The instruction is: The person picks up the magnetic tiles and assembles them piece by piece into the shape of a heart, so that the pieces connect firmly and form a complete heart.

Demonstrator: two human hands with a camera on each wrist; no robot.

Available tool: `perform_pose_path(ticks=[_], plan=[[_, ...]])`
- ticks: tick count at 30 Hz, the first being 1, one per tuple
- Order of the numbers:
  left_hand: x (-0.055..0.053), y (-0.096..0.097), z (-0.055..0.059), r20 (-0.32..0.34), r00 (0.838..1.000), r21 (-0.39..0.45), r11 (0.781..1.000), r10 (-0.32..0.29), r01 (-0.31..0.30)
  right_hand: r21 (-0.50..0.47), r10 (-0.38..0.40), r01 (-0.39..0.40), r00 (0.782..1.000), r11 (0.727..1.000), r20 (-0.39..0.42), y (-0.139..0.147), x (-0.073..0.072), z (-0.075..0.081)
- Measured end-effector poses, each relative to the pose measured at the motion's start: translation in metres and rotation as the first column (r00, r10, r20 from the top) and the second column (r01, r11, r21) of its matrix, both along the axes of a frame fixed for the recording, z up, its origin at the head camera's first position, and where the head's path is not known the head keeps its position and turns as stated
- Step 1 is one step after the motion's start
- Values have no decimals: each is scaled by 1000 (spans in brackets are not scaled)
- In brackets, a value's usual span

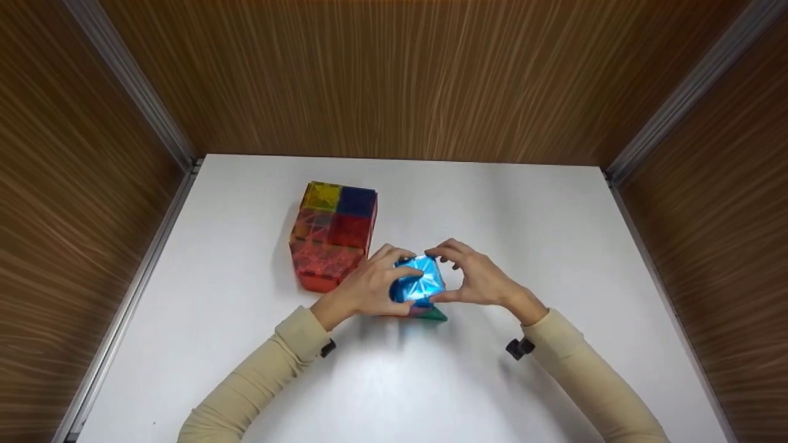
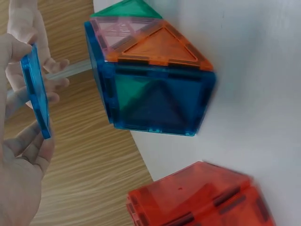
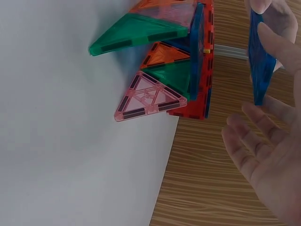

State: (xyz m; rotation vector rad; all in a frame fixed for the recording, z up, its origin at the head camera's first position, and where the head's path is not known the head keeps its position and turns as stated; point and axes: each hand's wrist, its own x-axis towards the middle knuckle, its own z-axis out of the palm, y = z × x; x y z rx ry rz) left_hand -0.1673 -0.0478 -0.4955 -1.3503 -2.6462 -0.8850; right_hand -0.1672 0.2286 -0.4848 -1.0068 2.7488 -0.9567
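A translucent blue square magnetic tile [image 1: 423, 278] is up between the two hands. My left hand [image 1: 371, 286] pinches it from the left, with one finger lying across its face in the head view. From the right, my right hand [image 1: 483, 278] holds it between thumb and fingertips at its corners. Close by stands a small structure of blue square tiles [image 2: 157, 101], with an orange triangle tile [image 2: 162, 46], a pink triangle and a green triangle tile [image 3: 136, 34] along one side. The hands and the held tile cover most of it in the head view.
Left of the hands on the white table [image 1: 246, 203] stands a larger block of magnetic tiles, with a yellow tile [image 1: 322, 197], a dark blue tile [image 1: 357, 201] and several red tiles [image 1: 325, 261]. Wood-grain panels [image 1: 394, 80] surround the table.
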Motion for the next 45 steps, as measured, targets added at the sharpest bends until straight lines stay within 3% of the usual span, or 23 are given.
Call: perform_pose_path(ticks=[13,21,29,34,39,45], plan=[[5,-9,-13,130,990,81,994,59,-70,-62,-59,58,998,996,-10,6,8,-11],[4,-7,-13,120,992,129,990,34,-50,20,-50,51,998,998,-42,4,11,-9],[0,1,-13,97,995,133,991,-11,-2,84,27,-19,995,996,-93,-5,11,-4],[-2,1,-16,179,984,125,992,-6,-17,26,-5,5,1000,1000,3,1,10,-12],[-5,-6,-24,280,959,70,995,48,-71,-67,-59,68,989,995,132,14,13,-24],[-7,-13,-35,355,928,-30,993,117,-114,-99,-101,122,976,988,193,29,16,-45]])
